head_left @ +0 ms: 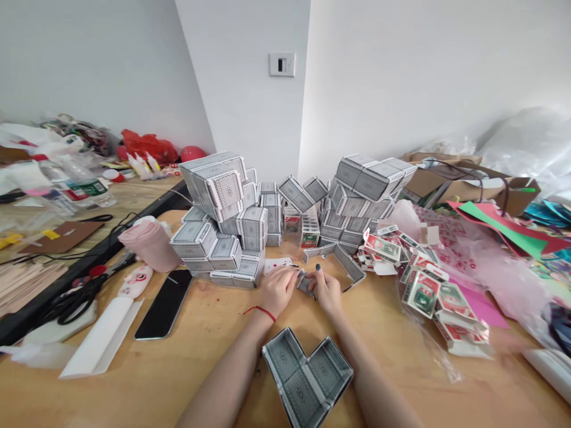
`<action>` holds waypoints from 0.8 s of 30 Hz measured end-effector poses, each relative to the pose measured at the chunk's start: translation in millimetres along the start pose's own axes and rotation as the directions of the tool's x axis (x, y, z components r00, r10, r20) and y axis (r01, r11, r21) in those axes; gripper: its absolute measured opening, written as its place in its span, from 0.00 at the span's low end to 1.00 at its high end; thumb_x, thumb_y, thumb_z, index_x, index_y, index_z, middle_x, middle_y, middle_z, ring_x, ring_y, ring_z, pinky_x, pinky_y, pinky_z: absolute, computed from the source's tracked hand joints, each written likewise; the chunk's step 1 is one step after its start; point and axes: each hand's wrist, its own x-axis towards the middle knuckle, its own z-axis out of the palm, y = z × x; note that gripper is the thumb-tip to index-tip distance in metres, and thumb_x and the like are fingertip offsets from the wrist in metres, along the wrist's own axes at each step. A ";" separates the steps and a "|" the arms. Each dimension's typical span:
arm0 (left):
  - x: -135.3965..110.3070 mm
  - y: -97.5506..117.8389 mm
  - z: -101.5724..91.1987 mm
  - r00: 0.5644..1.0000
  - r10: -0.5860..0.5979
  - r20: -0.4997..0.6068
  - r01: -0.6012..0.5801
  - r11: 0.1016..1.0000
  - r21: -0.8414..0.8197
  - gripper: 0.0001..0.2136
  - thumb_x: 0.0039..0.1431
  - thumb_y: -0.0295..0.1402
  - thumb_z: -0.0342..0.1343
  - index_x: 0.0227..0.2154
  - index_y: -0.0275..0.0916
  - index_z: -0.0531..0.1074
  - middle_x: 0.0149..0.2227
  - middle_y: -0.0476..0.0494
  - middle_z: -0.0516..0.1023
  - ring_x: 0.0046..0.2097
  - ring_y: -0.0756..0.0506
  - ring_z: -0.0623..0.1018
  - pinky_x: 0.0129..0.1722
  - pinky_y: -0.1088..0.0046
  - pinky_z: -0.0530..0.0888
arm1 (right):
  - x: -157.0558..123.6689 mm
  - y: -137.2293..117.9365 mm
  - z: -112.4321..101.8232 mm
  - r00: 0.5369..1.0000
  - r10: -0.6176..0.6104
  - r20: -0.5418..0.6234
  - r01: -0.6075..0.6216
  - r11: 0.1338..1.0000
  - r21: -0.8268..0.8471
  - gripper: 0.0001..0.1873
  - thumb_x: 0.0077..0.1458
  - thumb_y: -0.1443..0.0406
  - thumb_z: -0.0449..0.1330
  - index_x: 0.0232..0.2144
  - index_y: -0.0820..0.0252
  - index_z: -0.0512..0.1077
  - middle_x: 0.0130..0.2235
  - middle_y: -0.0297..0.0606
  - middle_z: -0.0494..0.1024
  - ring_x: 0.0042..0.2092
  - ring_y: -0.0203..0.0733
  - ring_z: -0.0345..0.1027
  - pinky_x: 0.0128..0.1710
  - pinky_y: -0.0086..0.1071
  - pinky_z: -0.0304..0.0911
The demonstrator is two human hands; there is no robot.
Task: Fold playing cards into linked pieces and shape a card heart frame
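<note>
Gray card piece, small and patterned, is at the middle of the wooden tabletop, between the left hand and the right hand. The right fingers are drawn together on it; the left fingers are bent close beside it, though I cannot tell whether they grip it too. Nearer the viewer, between the forearms, is an open, heart-shaped card tray.

Beyond the hands rise a left stack and a right stack of gray patterned blocks, with an angled card strip in front of the latter. On the left, a black phone lies near a folded white sheet and a pink roll. On the right, red-and-green card boxes are loosely heaped near a brown paper bag.

At far left, another surface carries plastic bottles and a red bag. Pale walls stand behind, one bearing a white switch plate.
</note>
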 end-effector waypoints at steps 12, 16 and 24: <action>-3.7 8.3 6.2 0.961 0.149 0.235 -0.081 0.958 -0.276 0.08 0.54 0.33 0.53 0.36 0.40 0.73 0.41 0.43 0.77 0.46 0.47 0.74 0.49 0.66 0.70 | 2.9 -2.9 -13.0 0.979 0.026 0.201 -0.074 0.970 0.233 0.24 0.42 0.51 0.59 0.36 0.65 0.70 0.21 0.34 0.73 0.16 0.33 0.59 0.14 0.27 0.56; -2.0 10.5 -1.2 0.975 0.088 0.206 -0.013 0.940 -0.341 0.08 0.54 0.30 0.51 0.36 0.38 0.72 0.43 0.42 0.75 0.48 0.47 0.72 0.50 0.67 0.69 | 5.9 -2.0 -11.7 0.980 0.032 0.195 -0.086 0.957 0.276 0.28 0.41 0.53 0.60 0.42 0.66 0.69 0.20 0.33 0.73 0.15 0.33 0.58 0.14 0.27 0.56; 0.8 -9.4 6.8 0.944 -0.325 0.061 0.328 0.942 -0.067 0.12 0.52 0.27 0.48 0.40 0.38 0.67 0.42 0.41 0.73 0.47 0.45 0.72 0.48 0.64 0.68 | 9.2 3.5 -6.5 0.997 0.048 0.065 -0.069 0.928 0.365 0.23 0.40 0.56 0.62 0.37 0.65 0.70 0.23 0.35 0.74 0.16 0.31 0.57 0.13 0.26 0.53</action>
